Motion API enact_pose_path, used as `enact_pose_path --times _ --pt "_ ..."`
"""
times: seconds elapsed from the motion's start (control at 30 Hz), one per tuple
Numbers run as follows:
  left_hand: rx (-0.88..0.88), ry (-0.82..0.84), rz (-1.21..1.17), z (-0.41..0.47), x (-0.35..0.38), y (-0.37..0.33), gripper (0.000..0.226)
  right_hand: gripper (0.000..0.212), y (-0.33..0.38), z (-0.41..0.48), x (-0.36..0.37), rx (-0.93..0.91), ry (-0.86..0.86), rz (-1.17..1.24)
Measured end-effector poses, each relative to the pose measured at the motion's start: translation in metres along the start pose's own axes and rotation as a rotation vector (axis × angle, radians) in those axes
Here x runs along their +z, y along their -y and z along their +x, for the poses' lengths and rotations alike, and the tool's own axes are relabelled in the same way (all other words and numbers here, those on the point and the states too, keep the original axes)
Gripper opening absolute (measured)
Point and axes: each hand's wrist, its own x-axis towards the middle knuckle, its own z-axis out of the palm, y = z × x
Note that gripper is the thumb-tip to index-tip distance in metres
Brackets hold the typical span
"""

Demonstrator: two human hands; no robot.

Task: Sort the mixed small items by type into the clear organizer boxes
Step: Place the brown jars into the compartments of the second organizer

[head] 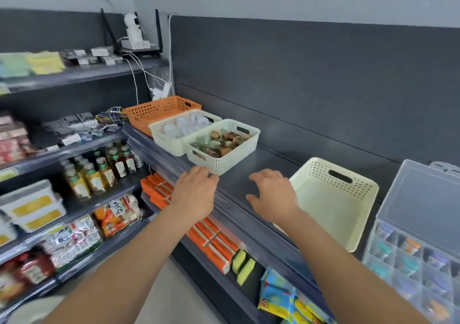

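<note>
A cream perforated basket (239, 154) of mixed brown and green small items stands on the dark shelf top (239, 189). My left hand (195, 189) hovers at its near corner, fingers loosely curled, holding nothing; whether it touches the rim I cannot tell. My right hand (272, 191) is spread over the shelf, empty, beside an empty cream basket (333, 204) that sits tilted. A clear organizer box (413, 254) with its lid raised stands at the far right, small coloured items in its compartments.
Behind the mixed basket stand a cream basket of white round items (184, 129) and an orange basket (159, 111). Shelves at left carry bottles (104, 172), snack bags and tubs. Orange packs (209, 236) and sponges sit below the shelf edge. A router and cables sit at the back.
</note>
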Motion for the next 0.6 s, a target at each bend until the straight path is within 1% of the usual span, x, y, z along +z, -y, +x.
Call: enact_pose_path --times 0.13,0.3,0.37,0.5,0.6 --pt "-0.012 0.001 -0.002 0.022 0.013 0.044 0.035 0.045 0.024 0.046 0.012 0.008 0.028 0.020" --pt "-0.034 0.018 -0.018 0.059 0.034 0.082 0.032 0.048 0.031 0.103 0.026 0.035 0.060 0.026" --pt "-0.041 0.028 -0.014 0.079 0.042 0.095 0.034 0.046 0.029 0.126 0.034 0.051 0.059 0.042" --pt "-0.059 0.035 -0.017 0.124 0.060 0.117 0.041 0.031 0.018 0.172 0.053 0.102 0.030 0.064" --pt "-0.054 0.027 -0.018 0.159 0.071 0.129 0.038 0.036 0.009 0.204 0.064 0.156 0.023 0.072"
